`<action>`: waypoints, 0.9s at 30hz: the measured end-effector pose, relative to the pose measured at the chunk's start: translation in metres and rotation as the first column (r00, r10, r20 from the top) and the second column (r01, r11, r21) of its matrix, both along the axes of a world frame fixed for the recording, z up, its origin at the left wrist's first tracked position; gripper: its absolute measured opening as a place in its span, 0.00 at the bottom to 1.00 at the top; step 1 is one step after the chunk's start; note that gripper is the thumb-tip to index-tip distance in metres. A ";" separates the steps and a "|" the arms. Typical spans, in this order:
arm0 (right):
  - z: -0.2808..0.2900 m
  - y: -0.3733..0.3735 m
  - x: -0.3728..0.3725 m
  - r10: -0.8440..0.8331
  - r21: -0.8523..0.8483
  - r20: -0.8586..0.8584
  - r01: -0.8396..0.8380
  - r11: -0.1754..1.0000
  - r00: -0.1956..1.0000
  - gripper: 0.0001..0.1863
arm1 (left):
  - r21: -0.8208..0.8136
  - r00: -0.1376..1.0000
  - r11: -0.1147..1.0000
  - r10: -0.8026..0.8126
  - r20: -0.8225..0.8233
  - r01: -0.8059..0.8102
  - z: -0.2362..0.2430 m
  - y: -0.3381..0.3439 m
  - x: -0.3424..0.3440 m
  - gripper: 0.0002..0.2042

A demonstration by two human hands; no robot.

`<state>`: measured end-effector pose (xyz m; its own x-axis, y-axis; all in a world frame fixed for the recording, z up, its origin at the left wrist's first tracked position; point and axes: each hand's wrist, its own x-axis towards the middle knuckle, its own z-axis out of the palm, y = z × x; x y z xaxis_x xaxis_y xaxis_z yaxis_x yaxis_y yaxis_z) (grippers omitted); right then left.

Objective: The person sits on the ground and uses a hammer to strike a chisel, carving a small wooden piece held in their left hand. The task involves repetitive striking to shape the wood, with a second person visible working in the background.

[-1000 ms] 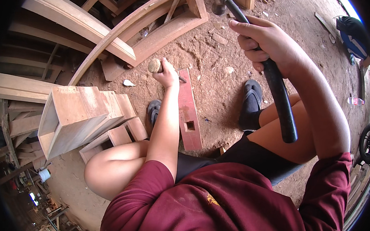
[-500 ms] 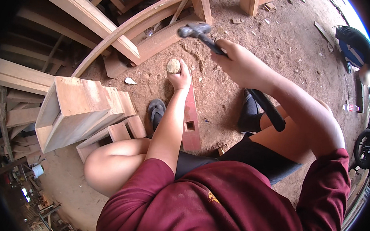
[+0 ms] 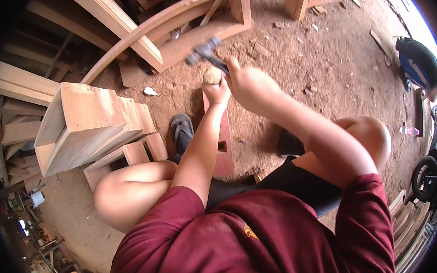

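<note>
My left hand (image 3: 218, 93) is closed round what looks like a chisel (image 3: 212, 76); the round, worn end of its wooden handle faces up, and the blade is hidden below the fist. Under that hand lies a long reddish timber (image 3: 224, 163) with a square hole cut through it. My right hand (image 3: 249, 86) grips a hammer (image 3: 214, 60) by its dark handle. The metal head is blurred by motion and hangs just above and left of the chisel's end in the picture; I cannot tell whether they touch.
Stepped wooden pieces (image 3: 87, 111) stand at the left beside my knee. A curved wooden rail (image 3: 150, 24) and beams fill the far left. Wood chips (image 3: 262, 50) litter the dirt floor. At the right are a bottle (image 3: 409, 130) and a small wheeled bike (image 3: 426, 174).
My right hand has swung the hammer down and to the left, closer to the chisel. My left hand keeps its hold, and the view has shifted slightly.
</note>
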<state>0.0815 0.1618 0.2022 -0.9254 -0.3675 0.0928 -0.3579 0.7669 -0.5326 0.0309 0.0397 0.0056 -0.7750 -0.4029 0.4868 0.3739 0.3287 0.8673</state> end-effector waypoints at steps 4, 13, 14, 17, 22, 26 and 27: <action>0.035 -0.012 0.007 -0.033 -0.195 -0.025 0.028 0.980 0.999 0.14 | -0.020 0.987 0.997 -0.067 0.144 0.070 0.014 0.000 0.009 0.04; 0.039 0.017 -0.011 -0.060 -0.177 0.621 0.214 0.961 0.781 0.14 | 0.219 0.969 0.976 -0.040 0.245 -0.015 -0.002 -0.025 -0.002 0.06; 0.063 0.021 -0.010 -0.070 -0.169 0.631 0.225 0.959 0.772 0.13 | 0.347 0.958 0.938 -0.087 0.275 -0.015 -0.009 -0.036 -0.007 0.08; 0.101 0.048 -0.001 -0.035 -0.284 0.603 0.255 0.924 0.797 0.11 | 0.369 0.949 0.930 -0.110 0.296 -0.007 -0.009 -0.041 -0.011 0.10; 0.097 0.077 0.007 0.053 -0.470 0.632 0.328 0.820 0.773 0.14 | 0.263 0.980 0.965 -0.030 0.198 -0.024 -0.019 -0.033 -0.018 0.11; 0.106 0.086 0.005 0.107 -0.549 0.690 0.422 0.721 0.716 0.12 | 0.309 0.980 0.951 -0.031 0.196 -0.031 -0.005 -0.022 -0.012 0.13; 0.107 0.085 0.007 0.076 -0.551 0.688 0.452 0.702 0.722 0.11 | 0.291 0.984 0.957 -0.029 0.176 -0.023 0.000 -0.019 -0.010 0.13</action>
